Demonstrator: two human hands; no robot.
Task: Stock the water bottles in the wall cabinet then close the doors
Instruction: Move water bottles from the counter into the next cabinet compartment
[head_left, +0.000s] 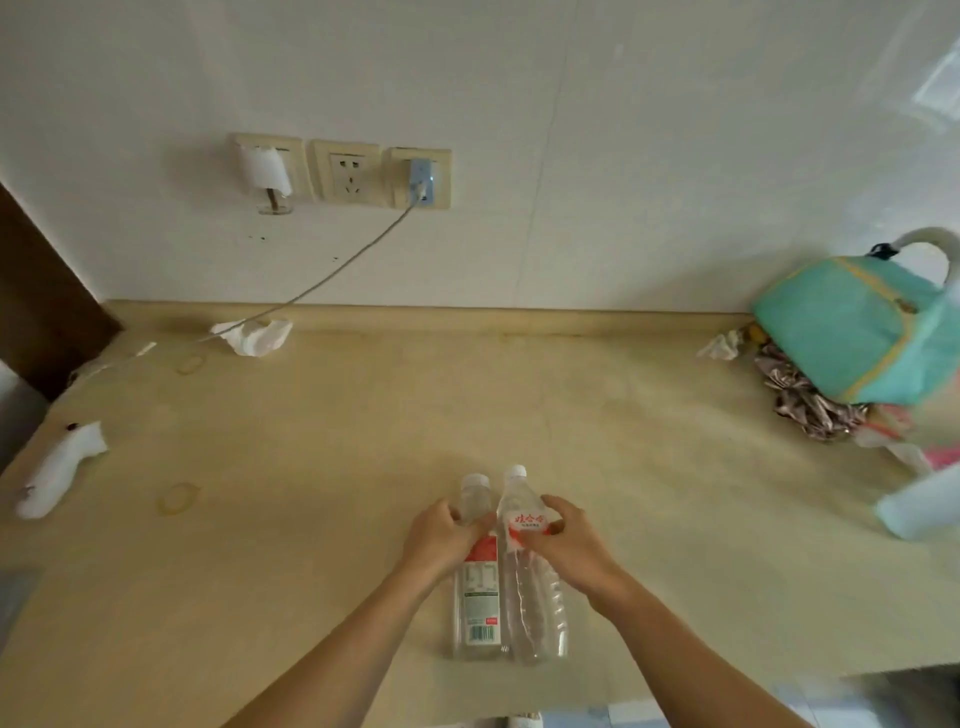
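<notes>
Two clear water bottles with white caps and red-and-white labels stand side by side on the beige countertop (311, 519) near its front edge. My left hand (441, 540) grips the left bottle (477, 597) around its upper body. My right hand (569, 543) grips the right bottle (532, 597) at its label, fingers curled round it. Both bottles touch the counter. The wall cabinet is out of view.
A teal bag (857, 327) lies on crumpled items at the right. A white container (919, 509) stands at the right edge. Crumpled tissue (254, 335) and a charger cable (332, 275) lie at the back left, a white object (60, 470) at far left. Wall sockets (343, 171) sit above.
</notes>
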